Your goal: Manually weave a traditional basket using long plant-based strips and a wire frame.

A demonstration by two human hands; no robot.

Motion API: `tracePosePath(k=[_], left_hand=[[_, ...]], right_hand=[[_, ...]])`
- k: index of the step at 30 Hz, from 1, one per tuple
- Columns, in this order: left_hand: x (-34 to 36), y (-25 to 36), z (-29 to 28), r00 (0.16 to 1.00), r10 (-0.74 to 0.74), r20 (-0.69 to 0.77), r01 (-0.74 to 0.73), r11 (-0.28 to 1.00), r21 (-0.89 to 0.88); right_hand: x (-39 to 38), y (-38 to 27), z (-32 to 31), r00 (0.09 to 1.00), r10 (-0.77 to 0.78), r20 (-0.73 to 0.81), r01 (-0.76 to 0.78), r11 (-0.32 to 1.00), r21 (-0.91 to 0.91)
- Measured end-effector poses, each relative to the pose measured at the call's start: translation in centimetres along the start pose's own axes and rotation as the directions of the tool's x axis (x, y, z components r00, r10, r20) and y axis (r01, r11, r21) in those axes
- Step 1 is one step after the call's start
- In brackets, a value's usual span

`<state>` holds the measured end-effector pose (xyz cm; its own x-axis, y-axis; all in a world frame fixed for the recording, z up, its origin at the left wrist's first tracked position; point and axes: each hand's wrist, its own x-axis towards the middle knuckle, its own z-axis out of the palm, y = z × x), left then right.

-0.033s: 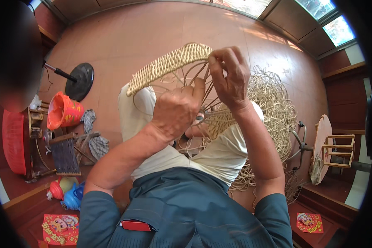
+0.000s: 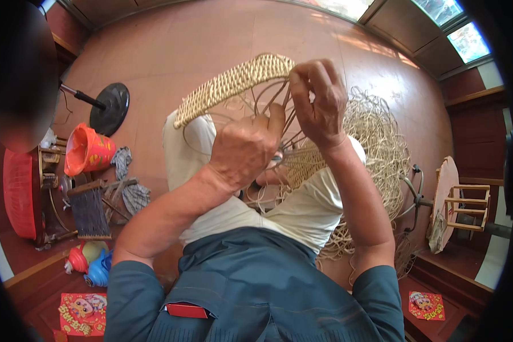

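Note:
A curved strip of woven straw-coloured cord (image 2: pixel 228 85) rises from my left knee toward my right hand. Brown strands (image 2: pixel 279 94) hang from its right end between my hands. My left hand (image 2: pixel 246 142) is closed on these strands, below the woven strip. At the strip's right end, the thumb and forefinger of my right hand (image 2: pixel 319 100) pinch a strand close to the weave. More woven work (image 2: pixel 305 171) shows between my thighs, partly hidden by my left hand and the strands.
A large tangle of loose cord (image 2: pixel 376 154) lies on the floor by my right leg. Leftward are a red-orange bucket (image 2: pixel 88 151), a round black stand base (image 2: pixel 109 108) and a folding stool (image 2: pixel 89 211). A round board (image 2: pixel 442 199) and small wooden rack (image 2: pixel 467 206) stand at right.
Both hands keep their hold, and the right hand with the strip's right end has shifted very slightly. Otherwise the scene looks the same.

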<state>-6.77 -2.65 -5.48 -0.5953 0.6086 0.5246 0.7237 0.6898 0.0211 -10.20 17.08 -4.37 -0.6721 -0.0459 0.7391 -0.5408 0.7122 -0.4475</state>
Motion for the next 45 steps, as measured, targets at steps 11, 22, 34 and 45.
tracePosePath(k=[11, 22, 34, 45], left_hand=[[-1.1, -1.3, 1.4, 0.990, 0.136, 0.020, -0.137, 0.988, 0.073], [-3.1, -1.7, 0.6, 0.967, 0.223, -0.120, -0.218, 0.975, 0.051], [-3.0, -2.3, 0.1, 0.964, 0.232, -0.127, -0.239, 0.970, -0.042], [-3.0, -1.2, -0.8, 0.980, 0.171, -0.099, -0.175, 0.984, -0.036]], right_hand=[[-1.5, 0.4, 0.3, 0.997, -0.015, -0.081, 0.016, 1.000, 0.020], [-14.4, -6.2, -0.4, 0.981, 0.169, -0.093, -0.169, 0.986, 0.013], [-17.5, -8.9, 1.2, 0.560, 0.661, 0.499, -0.786, 0.235, 0.571], [-16.9, -8.9, 1.7, 0.445, 0.561, 0.698, -0.618, -0.372, 0.693]])
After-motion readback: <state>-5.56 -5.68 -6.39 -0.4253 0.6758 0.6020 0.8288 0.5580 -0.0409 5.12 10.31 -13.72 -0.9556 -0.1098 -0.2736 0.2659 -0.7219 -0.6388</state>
